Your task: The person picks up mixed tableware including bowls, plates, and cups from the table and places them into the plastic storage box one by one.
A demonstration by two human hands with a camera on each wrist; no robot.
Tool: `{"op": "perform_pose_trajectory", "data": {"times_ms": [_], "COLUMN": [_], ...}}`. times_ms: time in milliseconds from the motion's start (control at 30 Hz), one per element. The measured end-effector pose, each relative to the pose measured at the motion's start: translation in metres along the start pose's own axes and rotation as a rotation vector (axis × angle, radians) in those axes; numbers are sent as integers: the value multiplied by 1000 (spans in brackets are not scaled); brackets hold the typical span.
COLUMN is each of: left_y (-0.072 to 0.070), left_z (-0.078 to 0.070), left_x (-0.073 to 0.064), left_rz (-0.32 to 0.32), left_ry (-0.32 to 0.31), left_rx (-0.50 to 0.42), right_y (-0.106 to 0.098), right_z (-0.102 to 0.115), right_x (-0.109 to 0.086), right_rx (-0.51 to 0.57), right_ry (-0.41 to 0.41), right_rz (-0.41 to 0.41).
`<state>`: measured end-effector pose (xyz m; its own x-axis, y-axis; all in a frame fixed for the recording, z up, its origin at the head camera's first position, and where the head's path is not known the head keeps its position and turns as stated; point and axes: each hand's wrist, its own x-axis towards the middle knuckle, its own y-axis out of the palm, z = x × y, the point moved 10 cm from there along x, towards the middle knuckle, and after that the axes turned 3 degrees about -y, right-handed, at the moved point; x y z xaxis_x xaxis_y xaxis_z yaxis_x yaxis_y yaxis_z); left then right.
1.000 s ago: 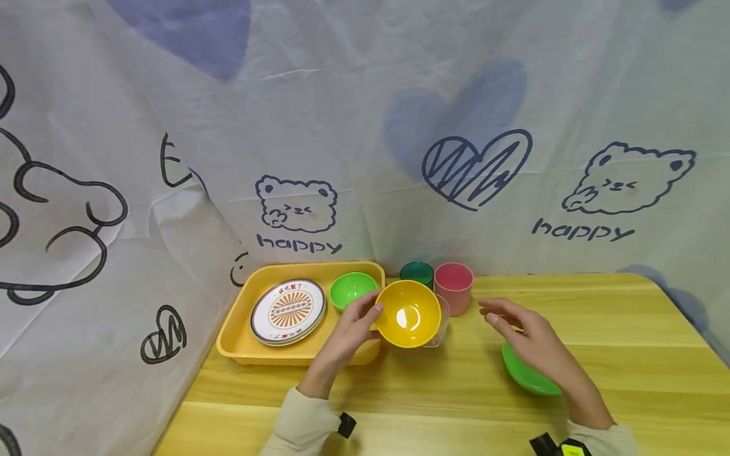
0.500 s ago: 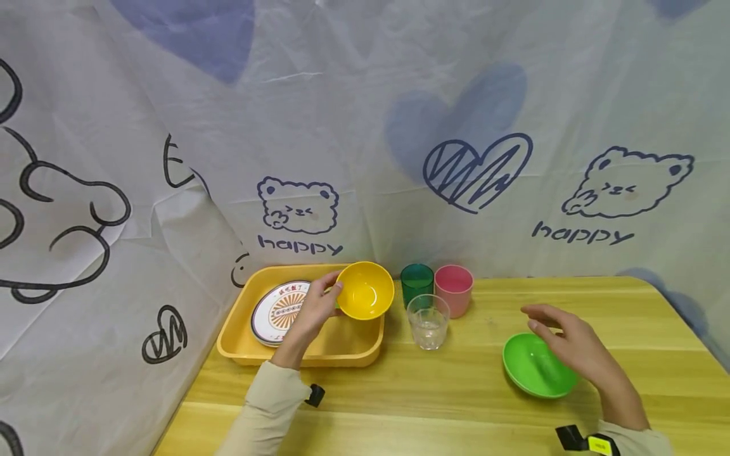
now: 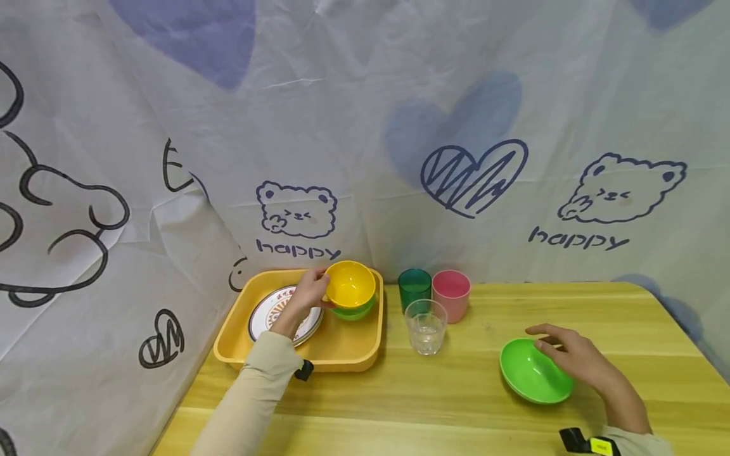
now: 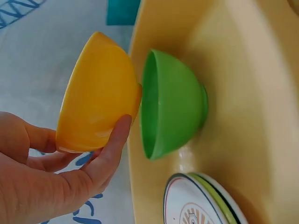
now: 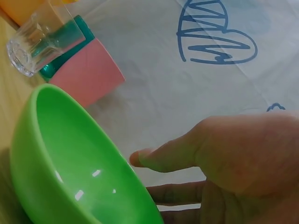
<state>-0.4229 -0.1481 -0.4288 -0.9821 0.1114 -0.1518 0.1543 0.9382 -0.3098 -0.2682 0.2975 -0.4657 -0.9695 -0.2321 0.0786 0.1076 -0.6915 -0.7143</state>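
My left hand (image 3: 308, 292) pinches a yellow bowl (image 3: 350, 283) by its side, thumb and fingers at the rim and wall. The yellow bowl is just above a smaller-looking green bowl (image 4: 175, 105) that stands in the yellow tray (image 3: 353, 362); its base comes right at the green rim in the left wrist view. Beside it in the tray lies a stack of patterned plates (image 4: 194, 200), partly covered by my left hand in the head view. My right hand (image 3: 582, 358) hovers with relaxed fingers at the rim of another green bowl (image 5: 79, 163) on the table, holding nothing.
A clear glass (image 3: 426, 329), a teal cup (image 3: 414, 288) and a pink cup (image 3: 452, 296) stand close together right of the tray. The wooden table (image 3: 433, 405) ends at a printed cloth (image 3: 365, 126) hung behind it and on the left.
My left hand has carried the yellow bowl left and over the green bowl in the tray. The clear glass has come into full view. My right hand has shifted right, around the other green bowl.
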Motion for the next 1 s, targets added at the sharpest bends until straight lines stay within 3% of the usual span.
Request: {"op": "perform_pose_trajectory", "data": {"times_ms": [200,400,733,1000], "left_y": [1,6,7,11], "left_z": [7,20,35,46], "left_x": [19,27,28,28], "left_rz": [-3,16,64,82], "left_ry": [-38,-68,-121,-185], "left_rx": [35,19,-20,-58], "right_y": [-6,-6,0,-1], "right_z": [-7,-18,-29,-29], "right_x": [0,-3,-9,-9], "right_rx": [-55,-52,99,84], "right_ry": [20,62,178,172], "right_rz": [19,59,103,102]}}
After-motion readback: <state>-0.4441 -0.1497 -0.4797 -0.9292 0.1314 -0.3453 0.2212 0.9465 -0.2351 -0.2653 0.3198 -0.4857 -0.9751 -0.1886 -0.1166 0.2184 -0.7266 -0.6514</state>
